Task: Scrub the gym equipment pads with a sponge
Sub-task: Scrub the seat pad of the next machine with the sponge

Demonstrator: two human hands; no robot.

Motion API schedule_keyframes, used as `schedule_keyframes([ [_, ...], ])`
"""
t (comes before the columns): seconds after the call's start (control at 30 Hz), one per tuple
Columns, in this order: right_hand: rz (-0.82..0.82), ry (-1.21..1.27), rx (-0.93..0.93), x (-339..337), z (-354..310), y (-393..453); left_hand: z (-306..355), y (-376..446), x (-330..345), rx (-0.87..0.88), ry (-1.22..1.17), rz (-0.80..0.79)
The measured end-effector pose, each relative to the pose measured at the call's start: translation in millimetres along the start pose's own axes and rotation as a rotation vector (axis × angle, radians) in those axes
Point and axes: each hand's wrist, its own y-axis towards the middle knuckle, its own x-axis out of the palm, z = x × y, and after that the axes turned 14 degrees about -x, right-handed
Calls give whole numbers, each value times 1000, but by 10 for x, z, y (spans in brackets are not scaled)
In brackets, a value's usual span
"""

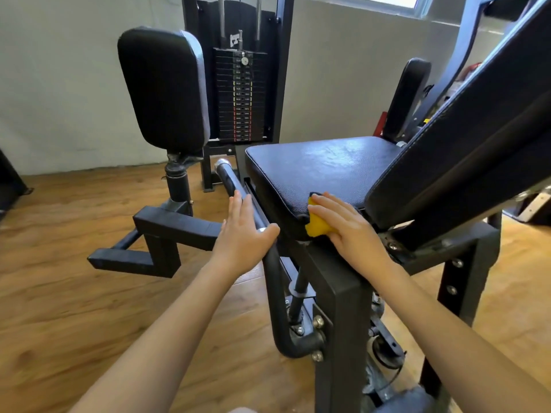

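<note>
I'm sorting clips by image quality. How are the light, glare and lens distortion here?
Head view: daylight comes from the window, which is blown out white; a soft sheen lies on the seat pad; wide-angle bending curves the forearms and frame edges; the right hand and yellow sponge look reasonably sharp, the weight stack labels unreadable.

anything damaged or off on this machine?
One thing: the joint under the upright leg pad, where it meets its post, looks worn and rough, with scuffed, ragged material around it. The seat pad shows a streaky sheen but no tears. The right hand presses the sponge on its front corner.
</note>
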Motion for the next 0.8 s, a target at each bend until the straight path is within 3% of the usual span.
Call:
schedule_keyframes([
  [0.2,60,70,189,18,-62,18,3,-1,27,8,-46,7],
  [0.47,-107,-65,10,-55,-45,20,-13,26,23,12,-66,-17],
  [0.7,86,147,262,-23,-70,-7,-9,23,14,11,-27,12],
  [0.8,77,117,304,-3,-117,61,-30,41,28,14,-57,4],
])
